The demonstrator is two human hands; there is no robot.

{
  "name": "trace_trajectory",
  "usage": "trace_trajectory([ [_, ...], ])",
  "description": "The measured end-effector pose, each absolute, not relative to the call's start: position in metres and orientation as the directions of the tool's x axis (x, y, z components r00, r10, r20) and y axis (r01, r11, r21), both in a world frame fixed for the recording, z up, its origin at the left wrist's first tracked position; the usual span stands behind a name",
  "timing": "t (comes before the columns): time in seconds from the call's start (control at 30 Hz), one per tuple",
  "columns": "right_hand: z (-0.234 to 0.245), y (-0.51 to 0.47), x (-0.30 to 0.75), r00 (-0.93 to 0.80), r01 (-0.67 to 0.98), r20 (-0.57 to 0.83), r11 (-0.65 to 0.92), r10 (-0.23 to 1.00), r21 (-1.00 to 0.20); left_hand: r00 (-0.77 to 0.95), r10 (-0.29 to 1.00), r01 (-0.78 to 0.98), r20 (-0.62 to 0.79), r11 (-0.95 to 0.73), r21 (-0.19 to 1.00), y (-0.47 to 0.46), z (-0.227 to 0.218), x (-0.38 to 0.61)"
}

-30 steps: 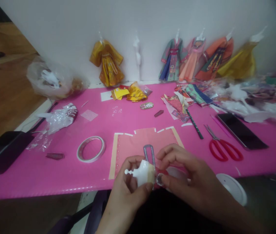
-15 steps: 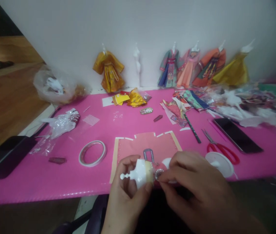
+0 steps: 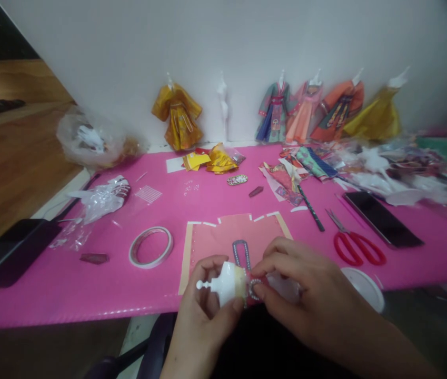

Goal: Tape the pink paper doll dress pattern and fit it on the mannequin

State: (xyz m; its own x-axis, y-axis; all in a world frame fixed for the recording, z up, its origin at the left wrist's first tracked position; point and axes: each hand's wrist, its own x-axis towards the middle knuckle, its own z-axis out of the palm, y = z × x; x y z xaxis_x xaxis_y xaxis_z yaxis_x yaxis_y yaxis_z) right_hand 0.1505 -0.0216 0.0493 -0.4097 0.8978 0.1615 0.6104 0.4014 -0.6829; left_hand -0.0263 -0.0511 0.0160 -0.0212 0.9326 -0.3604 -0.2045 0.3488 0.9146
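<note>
My left hand (image 3: 207, 310) grips a small white plastic doll torso (image 3: 225, 281) lying sideways, its neck knob pointing left. My right hand (image 3: 306, 295) pinches a sparkly rhinestone trim (image 3: 254, 288) at the torso's waist, where a red piece shows. A loop of the same trim (image 3: 241, 251) runs up over a pink cut paper garment piece (image 3: 227, 237) that lies flat on the pink table (image 3: 89, 295). A white round stand base (image 3: 365, 289) pokes out beyond my right wrist.
A roll of clear tape (image 3: 151, 246), red scissors (image 3: 355, 245), a dark pen (image 3: 312, 209), a black phone (image 3: 381, 218) and patterned paper scraps (image 3: 290, 176) lie around. Dressed paper dolls (image 3: 178, 118) lean on the wall. Plastic bags (image 3: 92, 139) and a black device (image 3: 8, 252) sit left.
Both hands stayed at the table's near edge with the torso. The right fingers shifted on the trim, and the white base moved from beside the scissors to under my right wrist.
</note>
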Motion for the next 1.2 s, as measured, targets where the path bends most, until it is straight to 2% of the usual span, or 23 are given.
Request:
trace_trajectory([
  [0.27,0.051,-0.021,0.146,-0.398,0.628,0.109,0.357,0.911,-0.692,-0.044,0.916,-0.184,-0.398,0.385,0.905,-0.050,0.017,-0.025],
  [0.57,0.045,-0.016,0.143,-0.359,0.566,0.109,0.309,0.927,-0.764,-0.039,0.912,-0.147,-0.408,0.398,0.905,-0.048,0.018,-0.023],
  [0.77,0.044,-0.012,0.144,-0.367,0.473,0.093,0.272,0.926,-0.838,-0.059,0.905,-0.225,-0.420,0.398,0.889,-0.049,0.015,-0.022],
  [1.07,0.045,-0.008,0.145,-0.356,0.509,0.035,0.226,0.934,-0.831,-0.035,0.916,-0.231,-0.401,0.383,0.895,-0.042,0.019,-0.021],
  [1.2,0.050,-0.014,0.149,-0.378,0.507,0.114,0.309,0.919,-0.805,-0.044,0.909,-0.246,-0.415,0.393,0.886,-0.044,0.022,-0.021],
])
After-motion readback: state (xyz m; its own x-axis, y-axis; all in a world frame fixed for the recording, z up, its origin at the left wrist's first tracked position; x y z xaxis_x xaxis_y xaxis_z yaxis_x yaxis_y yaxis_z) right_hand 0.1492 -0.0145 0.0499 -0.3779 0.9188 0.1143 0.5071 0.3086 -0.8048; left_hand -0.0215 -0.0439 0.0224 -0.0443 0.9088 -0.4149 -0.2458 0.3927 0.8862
